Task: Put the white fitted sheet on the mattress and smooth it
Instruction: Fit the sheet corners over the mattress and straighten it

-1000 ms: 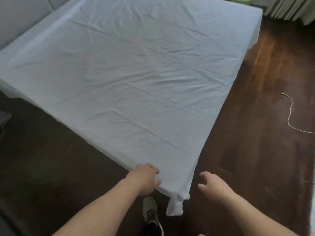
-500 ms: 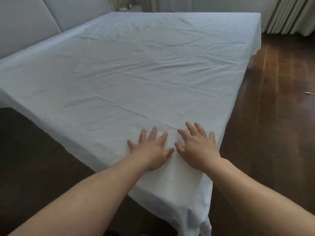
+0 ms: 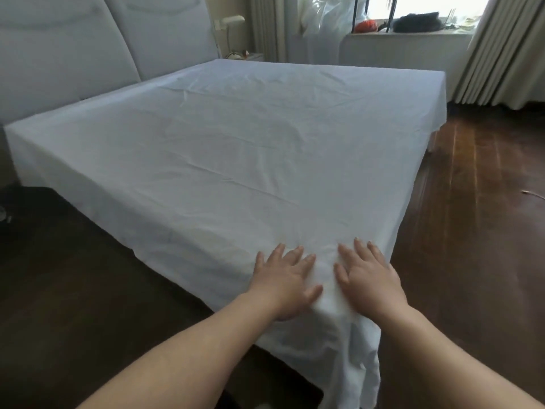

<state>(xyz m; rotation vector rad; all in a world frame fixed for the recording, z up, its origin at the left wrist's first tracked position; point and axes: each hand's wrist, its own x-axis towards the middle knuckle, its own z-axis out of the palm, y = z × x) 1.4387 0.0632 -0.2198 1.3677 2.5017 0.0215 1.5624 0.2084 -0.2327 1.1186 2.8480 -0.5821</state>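
Sheet [image 3: 236, 160]: spread over bed. Left hand [image 3: 287, 280], right hand [image 3: 368, 276]: moved from gripping corner to pressing flat, fingers splayed; smoothing begun.

You see a dark wooden floor [image 3: 460, 219] and a padded grey headboard [image 3: 88, 51] — daylight enters the window [image 3: 413, 7]. Pleated curtains [image 3: 501, 51] hang beside it.

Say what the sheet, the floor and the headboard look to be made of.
Sheet: thin woven cloth, probably cotton, matte white; it shows fine creases and hangs limp at the near corner. Floor: dark wood boards with a glossy finish; plank seams and streaks of reflected window light show. Headboard: padded panels covered in pale grey fabric or leatherette; which one cannot be told.
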